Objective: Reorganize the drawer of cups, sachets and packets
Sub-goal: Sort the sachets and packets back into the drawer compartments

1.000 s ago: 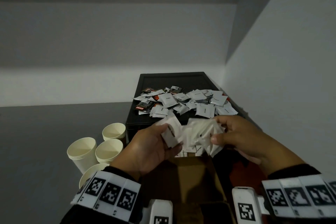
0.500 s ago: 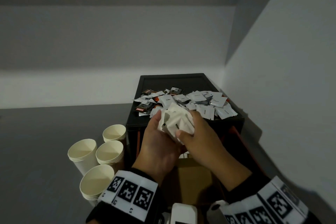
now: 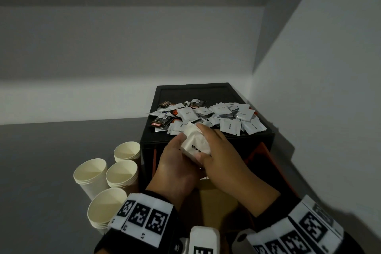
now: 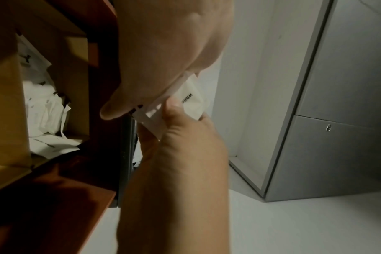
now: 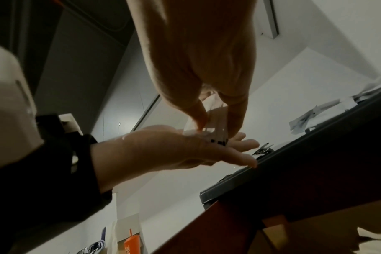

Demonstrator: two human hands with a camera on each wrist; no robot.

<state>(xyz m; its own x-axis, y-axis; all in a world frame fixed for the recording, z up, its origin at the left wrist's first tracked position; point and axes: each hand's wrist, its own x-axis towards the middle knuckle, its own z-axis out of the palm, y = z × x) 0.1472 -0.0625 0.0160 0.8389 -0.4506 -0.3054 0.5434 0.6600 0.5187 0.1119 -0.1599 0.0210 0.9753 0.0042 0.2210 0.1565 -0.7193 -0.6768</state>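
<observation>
Both hands have risen from over the open drawer and closed together, squaring the loose fan of white sachets into one tight bundle (image 3: 194, 142). Left hand (image 3: 175, 169) lies palm up beneath the bundle, fingers nearly straight, cradling it; right hand (image 3: 221, 150) curls over it, thumb and fingers pinching the stack, whose top sachet reads "White". They hold it just before the front edge of the black box (image 3: 206, 90), on whose top a heap of sachets and dark packets (image 3: 208, 117) lies, blocking much of that surface near the hands. Below the hands the drawer (image 3: 266, 156) stands open, with more sachets (image 4: 46, 110) in a compartment. Four stacks of cups (image 3: 107, 183) stand on the desk (image 3: 41, 171), left of the box, near the left wrist.
</observation>
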